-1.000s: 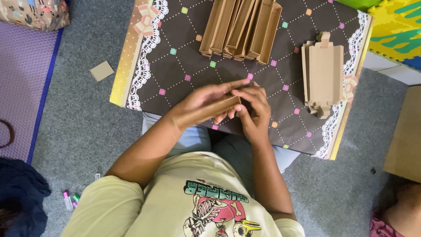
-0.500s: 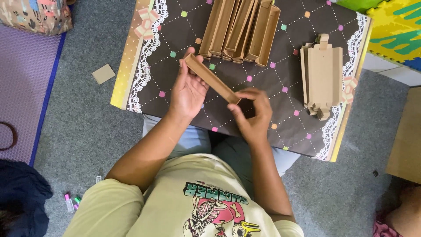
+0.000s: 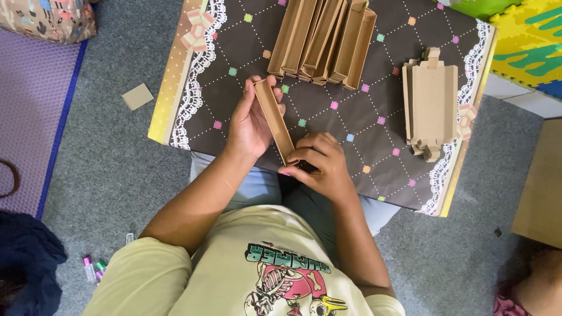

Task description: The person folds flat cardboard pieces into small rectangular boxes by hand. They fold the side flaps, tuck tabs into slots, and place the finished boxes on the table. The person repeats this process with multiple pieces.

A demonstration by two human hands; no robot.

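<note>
Both my hands hold one long, narrow brown cardboard box (image 3: 275, 120) over a dark patterned board (image 3: 328, 134) with white lace edging. My left hand (image 3: 250, 124) grips its far end, fingers wrapped around the sides. My right hand (image 3: 319, 164) pinches the near end, folding its flap. The box lies slanted, its open side facing up. Behind it, a row of several finished narrow boxes (image 3: 322, 38) leans together at the board's far edge.
A stack of flat, unfolded cardboard blanks (image 3: 430, 102) lies at the board's right. A loose cardboard scrap (image 3: 137, 96) rests on the grey carpet at left. A purple mat (image 3: 32, 117), a patterned bag (image 3: 50, 17), a colourful foam mat (image 3: 527, 41) and small tubes (image 3: 91, 269) surround the spot.
The cardboard piece, first pressed flat between my hands, has been raised and opened into a long box. My left hand slid to its far end and my right hand moved to the near end.
</note>
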